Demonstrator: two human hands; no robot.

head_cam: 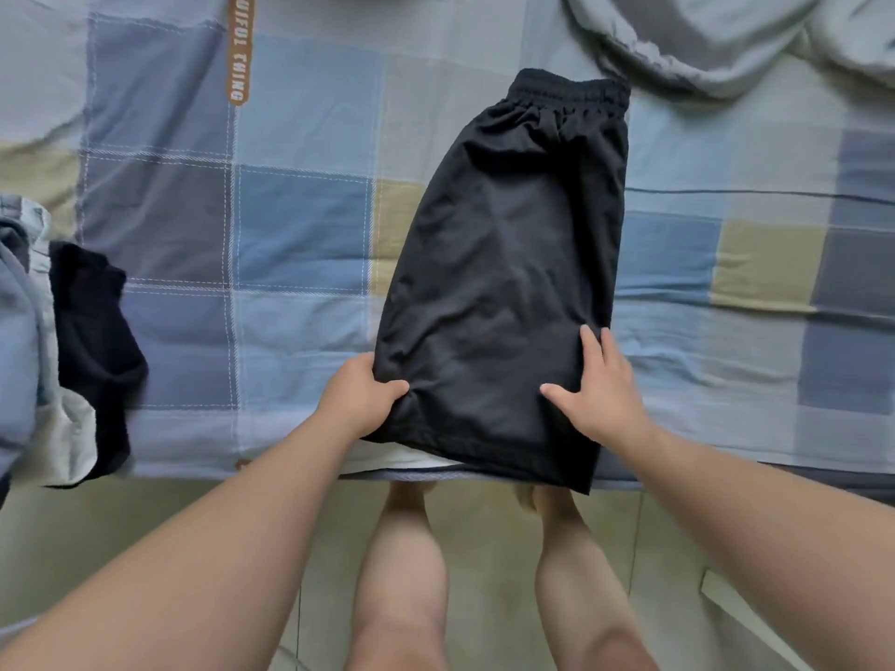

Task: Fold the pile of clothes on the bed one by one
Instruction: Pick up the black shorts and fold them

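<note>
My left hand grips the near left edge of the shorts, thumb on top, while my right hand lies flat on their near right side with fingers straight and spread. The black shorts lie folded lengthwise on the checked bed, waistband away from me and hem just over the near edge. A pile of clothes sits well to the left, and a rumpled grey quilt lies far right.
</note>
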